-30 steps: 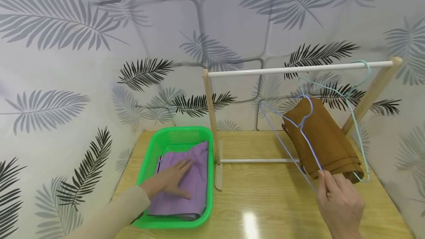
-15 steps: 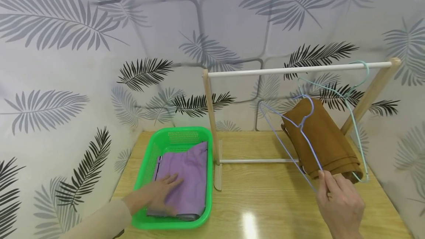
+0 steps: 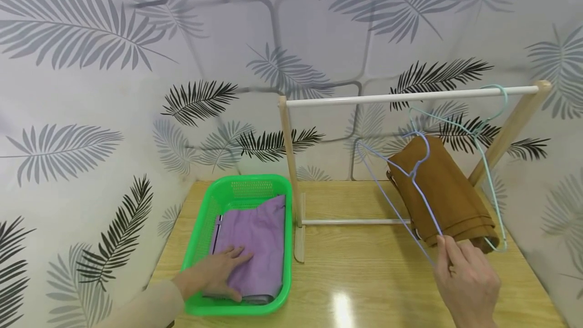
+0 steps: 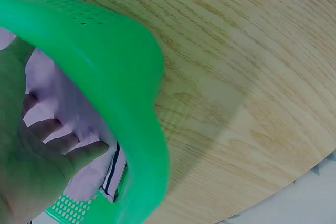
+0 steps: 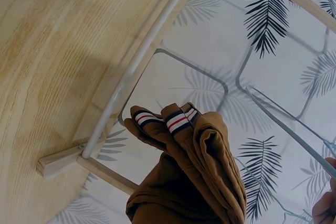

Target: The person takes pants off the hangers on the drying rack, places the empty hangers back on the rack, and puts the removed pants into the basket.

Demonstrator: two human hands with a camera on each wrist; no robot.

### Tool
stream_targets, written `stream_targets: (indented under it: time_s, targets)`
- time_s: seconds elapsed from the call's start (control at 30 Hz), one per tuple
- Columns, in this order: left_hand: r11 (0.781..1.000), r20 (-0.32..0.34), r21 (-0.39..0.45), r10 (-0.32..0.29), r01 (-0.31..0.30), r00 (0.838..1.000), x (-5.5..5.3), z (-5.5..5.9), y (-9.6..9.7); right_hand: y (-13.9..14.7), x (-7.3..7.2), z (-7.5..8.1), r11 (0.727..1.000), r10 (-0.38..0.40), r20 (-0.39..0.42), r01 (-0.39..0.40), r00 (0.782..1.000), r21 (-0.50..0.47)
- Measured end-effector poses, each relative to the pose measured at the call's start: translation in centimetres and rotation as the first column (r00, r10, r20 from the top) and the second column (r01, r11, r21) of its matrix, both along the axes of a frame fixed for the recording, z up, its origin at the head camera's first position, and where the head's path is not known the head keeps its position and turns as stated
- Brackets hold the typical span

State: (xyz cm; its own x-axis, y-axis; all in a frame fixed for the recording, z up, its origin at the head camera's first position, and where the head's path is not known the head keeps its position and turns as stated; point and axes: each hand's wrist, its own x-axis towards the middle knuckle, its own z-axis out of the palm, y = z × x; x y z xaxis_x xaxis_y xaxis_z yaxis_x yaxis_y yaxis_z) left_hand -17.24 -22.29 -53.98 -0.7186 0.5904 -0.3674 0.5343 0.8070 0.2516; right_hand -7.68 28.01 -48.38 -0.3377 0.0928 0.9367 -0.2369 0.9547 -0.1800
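Observation:
A folded purple garment [image 3: 255, 247] lies in a green plastic basket [image 3: 288, 247] at the left of the table. My left hand [image 3: 214, 271] is over the garment's near left part, fingers spread and seeming to touch the cloth. In the left wrist view the fingers stretch across the purple fabric inside the basket rim [image 4: 94, 72]. My right hand [image 3: 469, 282] pinches one arm of a lilac-blue clothes hanger [image 3: 428, 206], whose hook points up and which bears nothing. Behind it, brown folded trousers [image 3: 448, 191] hang over a mint-green hanger [image 3: 487, 166], hooked on the rack's rail.
A small clothes rack stands on the wooden table [image 3: 355, 277], with a white top rail [image 3: 364, 98], wooden posts [image 3: 289, 151] and a lower white bar [image 3: 355, 221]. The leaf-patterned wall [image 3: 319, 39] is close behind. The basket stands against the rack's left foot.
My left hand has slid back toward the near left over the purple garment, uncovering more of its middle. My right hand, its hanger and the brown trousers have stayed in place.

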Motion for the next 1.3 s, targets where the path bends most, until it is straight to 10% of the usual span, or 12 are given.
stream_targets:
  time_s: [1.3]
  targets:
    - [1.0,-0.094,-0.007,-0.008,0.007,0.996,-1.5,1.6,2.1,-0.5,-0.4,0.6,1.0,0.002,-0.017,-0.002,1.0,-0.002]
